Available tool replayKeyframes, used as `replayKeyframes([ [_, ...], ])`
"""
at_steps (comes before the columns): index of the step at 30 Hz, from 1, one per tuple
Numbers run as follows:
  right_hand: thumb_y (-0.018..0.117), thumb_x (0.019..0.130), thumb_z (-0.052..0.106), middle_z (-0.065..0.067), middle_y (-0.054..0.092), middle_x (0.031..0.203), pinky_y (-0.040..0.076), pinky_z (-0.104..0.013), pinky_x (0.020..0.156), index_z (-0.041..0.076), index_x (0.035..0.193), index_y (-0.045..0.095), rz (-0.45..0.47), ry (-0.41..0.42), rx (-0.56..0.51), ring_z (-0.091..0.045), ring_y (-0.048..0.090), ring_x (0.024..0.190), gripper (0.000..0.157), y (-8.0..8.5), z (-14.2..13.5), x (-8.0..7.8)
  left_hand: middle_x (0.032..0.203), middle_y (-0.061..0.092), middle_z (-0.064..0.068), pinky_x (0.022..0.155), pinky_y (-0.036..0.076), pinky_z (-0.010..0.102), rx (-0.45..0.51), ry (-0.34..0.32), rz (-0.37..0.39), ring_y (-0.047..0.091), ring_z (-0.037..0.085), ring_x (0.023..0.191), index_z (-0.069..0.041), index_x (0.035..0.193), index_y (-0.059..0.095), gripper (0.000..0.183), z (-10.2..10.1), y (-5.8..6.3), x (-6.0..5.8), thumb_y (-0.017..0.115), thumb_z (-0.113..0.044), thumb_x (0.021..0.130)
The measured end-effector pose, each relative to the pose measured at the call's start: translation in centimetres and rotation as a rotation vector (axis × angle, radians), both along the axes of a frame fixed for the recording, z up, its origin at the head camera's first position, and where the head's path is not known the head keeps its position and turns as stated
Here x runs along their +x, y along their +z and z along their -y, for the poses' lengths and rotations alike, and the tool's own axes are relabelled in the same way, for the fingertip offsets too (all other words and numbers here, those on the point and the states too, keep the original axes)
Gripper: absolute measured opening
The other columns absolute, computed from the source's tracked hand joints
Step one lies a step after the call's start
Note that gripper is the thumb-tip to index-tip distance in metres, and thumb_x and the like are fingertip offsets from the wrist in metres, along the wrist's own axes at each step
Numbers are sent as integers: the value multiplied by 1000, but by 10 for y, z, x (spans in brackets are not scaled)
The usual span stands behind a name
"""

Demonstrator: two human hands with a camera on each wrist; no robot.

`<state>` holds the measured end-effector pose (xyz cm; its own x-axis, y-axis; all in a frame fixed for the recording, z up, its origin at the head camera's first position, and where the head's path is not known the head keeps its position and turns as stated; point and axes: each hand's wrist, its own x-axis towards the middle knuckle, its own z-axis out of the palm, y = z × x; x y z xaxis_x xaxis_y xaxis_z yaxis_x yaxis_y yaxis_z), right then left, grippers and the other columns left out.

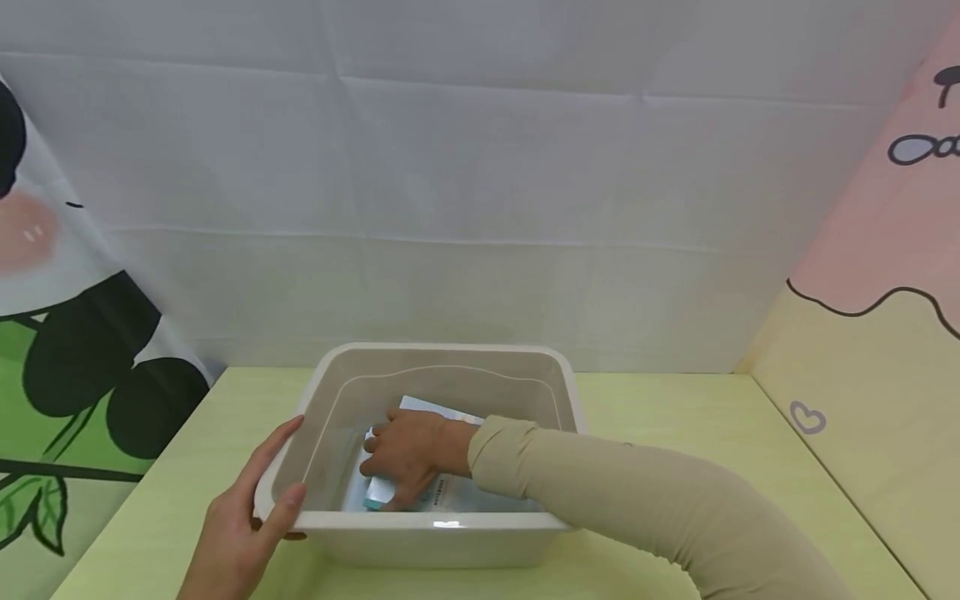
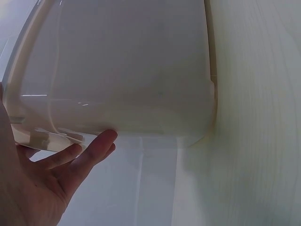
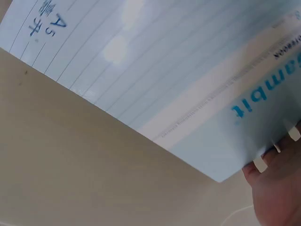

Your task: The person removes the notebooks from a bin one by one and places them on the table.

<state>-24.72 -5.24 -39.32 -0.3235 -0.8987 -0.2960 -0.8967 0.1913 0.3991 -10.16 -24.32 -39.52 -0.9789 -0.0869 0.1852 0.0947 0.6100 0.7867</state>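
Observation:
A light beige plastic bin (image 1: 427, 542) stands on the table. My left hand (image 1: 243, 508) grips its left rim, thumb and fingers spread around the near-left corner; in the left wrist view the fingers (image 2: 96, 150) lie against the outer wall. My right hand (image 1: 408, 458) reaches down inside the bin, holding the edge of a pale blue and white notebook (image 1: 382, 490). In the right wrist view this notebook (image 3: 155, 70) shows a lined cover with "Gambit" and "A5" print, and its edge hides the fingertips. A light blue-white cover (image 1: 427, 407) shows behind the hand.
The pale yellow-green table (image 1: 660, 408) extends on both sides of the bin. A white cloth backdrop (image 1: 480, 167) hangs behind it. Printed cartoon panels stand at the left (image 1: 75, 375) and right (image 1: 862, 375).

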Motion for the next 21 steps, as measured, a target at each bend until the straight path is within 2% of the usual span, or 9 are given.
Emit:
replayKeyframes([
  [4, 37, 92, 85, 15, 61, 134, 42, -29, 102, 40, 141, 56, -50, 3, -47, -6, 55, 125, 69, 4, 0, 0, 149, 51, 18, 57, 63, 27, -2, -2, -5, 56, -2, 95, -41, 162, 30, 63, -1, 0, 0, 57, -29, 106],
  [9, 39, 86, 92, 12, 61, 127, 41, -31, 100, 37, 138, 54, -111, -11, -157, -8, 55, 118, 77, 14, 1, 0, 144, 55, 19, 56, 62, 27, -4, -2, -29, 56, -5, 90, -39, 162, 31, 63, 0, -1, 1, 56, -27, 107],
  [12, 41, 86, 90, 11, 60, 122, 40, -32, 100, 36, 132, 55, -128, -31, -226, -9, 54, 115, 73, 20, 1, -1, 143, 55, 20, 57, 62, 27, -5, 1, -24, 58, 0, 90, -39, 163, 30, 63, 0, -2, 1, 56, -27, 107],
  [18, 43, 88, 82, 12, 60, 128, 41, -37, 109, 35, 132, 56, -123, -109, -352, -10, 54, 124, 66, 35, 3, -5, 147, 51, 21, 58, 63, 26, -6, 11, 31, 63, 21, 96, -41, 163, 26, 63, -1, -2, -2, 54, -32, 108],
  [21, 45, 88, 80, 12, 60, 126, 41, -40, 110, 32, 130, 56, -116, -175, -421, -11, 54, 120, 64, 48, 0, -9, 145, 53, 21, 57, 63, 26, -10, 11, 13, 62, 16, 94, -40, 163, 28, 62, -1, -2, -2, 54, -31, 107],
])
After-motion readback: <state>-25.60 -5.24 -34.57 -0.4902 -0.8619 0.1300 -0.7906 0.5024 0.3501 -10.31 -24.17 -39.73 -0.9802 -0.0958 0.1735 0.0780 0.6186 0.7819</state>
